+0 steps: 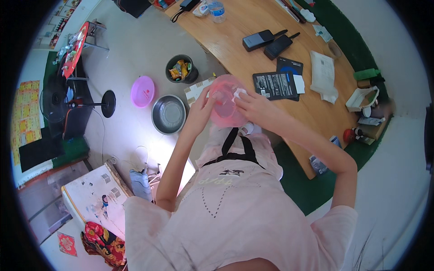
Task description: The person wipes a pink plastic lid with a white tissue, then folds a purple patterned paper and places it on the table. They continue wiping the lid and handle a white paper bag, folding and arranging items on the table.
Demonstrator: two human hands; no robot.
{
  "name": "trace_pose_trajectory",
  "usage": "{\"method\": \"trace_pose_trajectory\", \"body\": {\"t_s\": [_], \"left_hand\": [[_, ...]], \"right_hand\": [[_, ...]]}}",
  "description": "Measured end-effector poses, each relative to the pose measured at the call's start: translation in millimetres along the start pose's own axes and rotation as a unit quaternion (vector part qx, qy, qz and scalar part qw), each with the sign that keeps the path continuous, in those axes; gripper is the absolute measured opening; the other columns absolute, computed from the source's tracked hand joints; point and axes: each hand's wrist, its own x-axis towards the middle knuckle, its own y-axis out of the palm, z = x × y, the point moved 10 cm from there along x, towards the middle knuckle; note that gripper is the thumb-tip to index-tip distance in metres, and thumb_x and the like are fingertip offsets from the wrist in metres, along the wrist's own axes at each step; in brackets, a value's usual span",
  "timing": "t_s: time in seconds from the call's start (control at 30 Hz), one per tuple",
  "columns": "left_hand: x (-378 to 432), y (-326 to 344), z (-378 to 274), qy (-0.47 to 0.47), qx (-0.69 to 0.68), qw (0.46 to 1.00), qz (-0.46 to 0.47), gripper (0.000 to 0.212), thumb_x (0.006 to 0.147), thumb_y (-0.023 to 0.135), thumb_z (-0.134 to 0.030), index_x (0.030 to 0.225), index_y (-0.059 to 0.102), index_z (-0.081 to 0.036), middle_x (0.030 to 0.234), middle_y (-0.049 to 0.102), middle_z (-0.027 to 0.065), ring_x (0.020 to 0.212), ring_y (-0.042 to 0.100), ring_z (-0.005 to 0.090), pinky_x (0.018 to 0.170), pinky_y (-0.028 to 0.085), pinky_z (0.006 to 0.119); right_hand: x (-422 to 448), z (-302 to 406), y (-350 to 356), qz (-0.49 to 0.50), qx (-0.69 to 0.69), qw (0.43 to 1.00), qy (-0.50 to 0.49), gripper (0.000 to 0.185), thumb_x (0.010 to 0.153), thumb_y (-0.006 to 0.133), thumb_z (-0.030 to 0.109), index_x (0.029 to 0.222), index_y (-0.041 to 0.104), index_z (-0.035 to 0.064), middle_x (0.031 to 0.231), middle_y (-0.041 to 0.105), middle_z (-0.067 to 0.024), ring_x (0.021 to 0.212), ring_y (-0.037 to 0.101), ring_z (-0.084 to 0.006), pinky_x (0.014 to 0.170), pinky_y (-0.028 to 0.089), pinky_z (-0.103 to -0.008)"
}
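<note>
A translucent pink plastic basin or bowl (pixel 226 113) is held up in front of my waist, beside the edge of the wooden table. My left hand (pixel 204 106) grips its left rim, the thumb over the inside. In my right hand (pixel 252 105) is a crumpled white tissue or cloth (pixel 239 93), pinched by the fingertips against the inside of the basin on its right. Part of the basin's right rim is hidden behind that hand.
On the wooden table (pixel 234 57) lie power banks (pixel 258 40), a black printed package (pixel 274 85), a white packet (pixel 322 73) and a water bottle (pixel 217 12). On the floor stand a metal basin (pixel 168 115), a pink basin (pixel 142 91), a dark bin (pixel 191 74) and a fan (pixel 108 104).
</note>
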Motion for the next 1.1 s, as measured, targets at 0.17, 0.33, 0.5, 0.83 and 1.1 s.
{"method": "trace_pose_trajectory", "body": {"t_s": [0.17,0.33,0.5,0.83,1.1], "left_hand": [[-8.1,-38.3,29.5,-0.03,-0.067,0.997,-0.032,0.038,0.085,0.039,-0.03,0.117,0.04,-0.008,0.08,0.059,0.0062,0.065,0.051,0.008,0.056,0.038,0.02],[-10.6,-89.1,45.2,-0.012,-0.089,0.99,-0.107,0.038,0.085,0.039,-0.03,0.117,0.039,-0.009,0.08,0.059,0.0048,0.063,0.05,0.0063,0.05,0.038,0.018],[-1.3,-146.3,69.3,-0.043,-0.084,0.98,-0.178,0.043,0.083,0.042,-0.032,0.119,0.034,-0.009,0.082,0.059,0.0072,0.064,0.053,0.0097,0.051,0.039,0.019],[50.3,-254.2,118.1,-0.056,-0.008,0.976,-0.21,0.054,0.082,0.045,-0.026,0.126,0.02,-0.007,0.081,0.056,0.011,0.059,0.048,0.013,0.054,0.039,0.024],[62.8,-301.0,147.9,-0.099,-0.016,0.968,-0.229,0.057,0.079,0.049,-0.025,0.126,0.022,-0.007,0.078,0.055,0.0132,0.061,0.052,0.0169,0.058,0.041,0.027]], "right_hand": [[34.5,9.0,-0.5,-0.008,-0.013,1.0,-0.026,0.021,0.063,0.05,0.011,0.081,0.055,0.0016,0.094,0.051,-0.008,0.094,0.046,-0.02,0.081,0.036,-0.0292],[90.3,7.0,-0.5,-0.076,0.028,0.997,-0.005,0.021,0.064,0.051,0.011,0.083,0.053,0.0022,0.086,0.05,-0.0081,0.087,0.047,-0.0204,0.075,0.037,-0.0302],[152.7,-22.9,14.7,-0.15,0.068,0.976,0.142,0.023,0.059,0.06,0.01,0.079,0.05,0.0032,0.077,0.046,-0.0093,0.078,0.046,-0.0232,0.067,0.038,-0.0316],[290.1,-45.0,100.6,-0.103,-0.028,0.979,0.172,0.028,0.056,0.063,0.013,0.077,0.048,0.0044,0.074,0.046,-0.0084,0.074,0.046,-0.0222,0.065,0.037,-0.0312],[353.8,-35.5,141.0,-0.081,-0.037,0.991,0.098,0.016,0.062,0.054,0.011,0.076,0.05,0.0058,0.072,0.048,-0.0065,0.073,0.046,-0.0189,0.063,0.037,-0.0288]]}}
